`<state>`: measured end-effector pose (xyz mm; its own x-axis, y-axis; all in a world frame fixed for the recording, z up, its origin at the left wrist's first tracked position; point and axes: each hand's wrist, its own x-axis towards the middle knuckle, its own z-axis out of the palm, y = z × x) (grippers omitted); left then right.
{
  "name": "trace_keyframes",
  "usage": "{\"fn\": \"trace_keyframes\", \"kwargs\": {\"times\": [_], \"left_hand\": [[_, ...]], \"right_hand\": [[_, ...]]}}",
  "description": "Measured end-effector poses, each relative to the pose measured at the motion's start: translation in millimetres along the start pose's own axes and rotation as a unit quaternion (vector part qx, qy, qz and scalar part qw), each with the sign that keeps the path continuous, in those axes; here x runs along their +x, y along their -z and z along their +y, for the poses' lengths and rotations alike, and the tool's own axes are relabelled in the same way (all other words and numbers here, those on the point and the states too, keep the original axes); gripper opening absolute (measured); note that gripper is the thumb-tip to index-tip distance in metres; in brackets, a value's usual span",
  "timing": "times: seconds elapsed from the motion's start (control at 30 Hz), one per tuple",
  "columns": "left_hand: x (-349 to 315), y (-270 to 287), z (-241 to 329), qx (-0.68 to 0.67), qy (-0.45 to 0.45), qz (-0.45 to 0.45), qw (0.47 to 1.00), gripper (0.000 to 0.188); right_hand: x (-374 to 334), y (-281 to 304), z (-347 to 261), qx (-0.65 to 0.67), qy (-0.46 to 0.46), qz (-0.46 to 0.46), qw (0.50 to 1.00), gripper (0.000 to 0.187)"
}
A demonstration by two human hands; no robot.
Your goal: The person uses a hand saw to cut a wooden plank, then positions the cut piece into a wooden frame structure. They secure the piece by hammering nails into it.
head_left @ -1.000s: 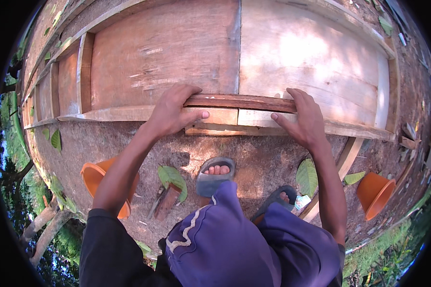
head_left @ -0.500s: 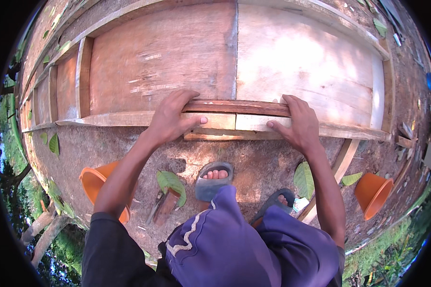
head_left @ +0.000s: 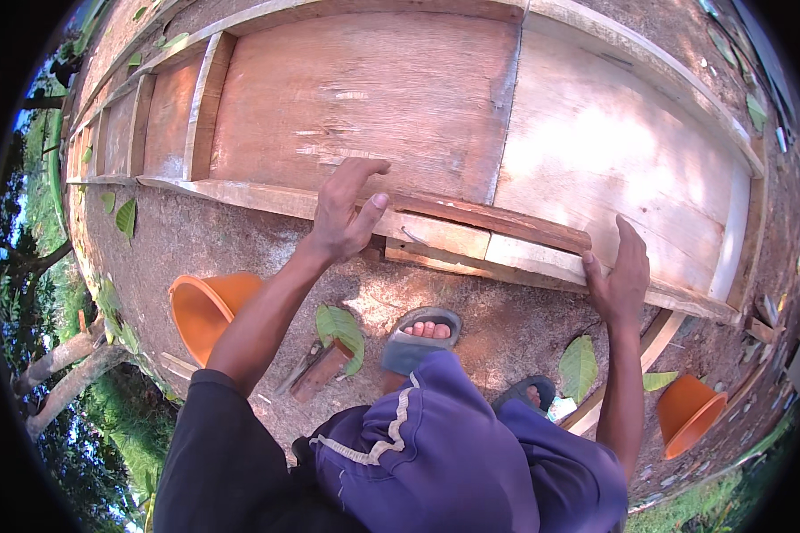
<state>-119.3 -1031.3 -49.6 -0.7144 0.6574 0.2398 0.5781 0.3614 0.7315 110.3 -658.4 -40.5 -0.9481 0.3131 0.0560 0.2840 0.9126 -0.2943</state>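
A long wooden frame [head_left: 267,197] with plywood panels lies across the ground in front of me. Along its near rail sits a reddish-brown wood strip [head_left: 498,220], beside paler short pieces [head_left: 449,235] joined at the middle. A thin, dark, curved thing lies on the left pale piece. At the strip's left end is my left hand [head_left: 347,218], fingers and thumb apart, gripping nothing. My right hand [head_left: 621,277] is at the other end, fingers spread, its thumb close to or touching the strip's tip; contact is hard to tell.
Orange buckets lie tipped on both sides, one [head_left: 206,306] by my left forearm, another [head_left: 689,416] at right. A timber [head_left: 658,338] slants from under the frame past my right forearm. Leaves [head_left: 578,369] and a wood offcut [head_left: 320,373] lie near my sandalled feet [head_left: 422,336].
Both hands have loosened from the strip and their fingers have come apart. The strip stays on the near rail. The view has turned, so the frame now slants down to the right.
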Motion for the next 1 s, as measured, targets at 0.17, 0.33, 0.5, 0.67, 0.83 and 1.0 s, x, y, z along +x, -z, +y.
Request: {"fn": "trace_keyframes", "kwargs": {"times": [0.17, 0.33, 0.5, 0.67, 0.83, 1.0], "left_hand": [[-19.8, 30.2, -4.6, -0.097, 0.151, 0.164, 0.97, 0.031], [-118.7, 140.5, -8.5, 0.211, 0.199, 0.243, 0.926, 0.03], [-271.6, 221.4, -0.8, 0.435, 0.348, 0.341, 0.757, 0.054], [-419.3, 239.1, -2.8, 0.409, 0.562, 0.41, 0.591, 0.062], [-367.7, 203.6, 34.3, 0.318, 0.528, 0.314, 0.722, 0.038], [-355.1, 197.0, -9.5, 0.245, 0.44, 0.166, 0.847, 0.032]], "right_hand": [[-4.7, -3.5, 7.3, 0.005, -0.013, -0.042, 0.999, 0.069], [-9.6, -4.9, 13.6, -0.008, 0.012, -0.058, 0.998, 0.065], [-12.9, -6.2, 17.1, -0.019, 0.016, -0.077, 0.997, 0.065], [-13.4, -12.6, 21.9, -0.003, 0.011, -0.088, 0.996, 0.065], [-15.9, -0.7, 18.1, 0.017, -0.039, -0.124, 0.991, 0.066], [-13.4, -1.9, 6.1, 0.028, -0.056, -0.128, 0.99, 0.069]]}}
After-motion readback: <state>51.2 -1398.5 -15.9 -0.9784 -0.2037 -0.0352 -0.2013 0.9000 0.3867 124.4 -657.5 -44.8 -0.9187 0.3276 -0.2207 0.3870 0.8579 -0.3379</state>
